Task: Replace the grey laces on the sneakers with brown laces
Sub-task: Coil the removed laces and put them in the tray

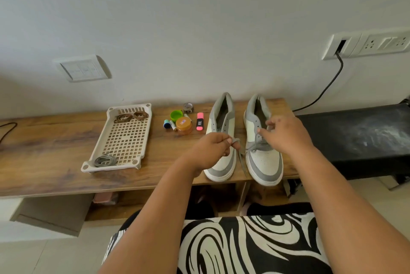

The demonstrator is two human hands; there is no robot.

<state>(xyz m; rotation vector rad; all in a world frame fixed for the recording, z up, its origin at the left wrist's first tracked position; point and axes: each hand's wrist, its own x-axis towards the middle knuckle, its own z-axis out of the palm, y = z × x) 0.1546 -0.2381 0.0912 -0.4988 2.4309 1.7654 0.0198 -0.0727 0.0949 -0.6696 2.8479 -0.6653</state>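
Head view: unlacing in hand. Left hand [208, 151] pinches the grey lace [257, 145] end; right hand [286, 134] apparently pinches it at the right sneaker [264, 140]. Next, draw it free.

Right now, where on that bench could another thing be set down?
Bare wood lies left of the tray and along the front edge below the jar. Around the sneakers it is crowded.

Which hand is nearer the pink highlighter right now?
Left. The left hand is just right of the pink highlighter, nearer the viewer; the right hand is beyond both sneakers, over the right one.
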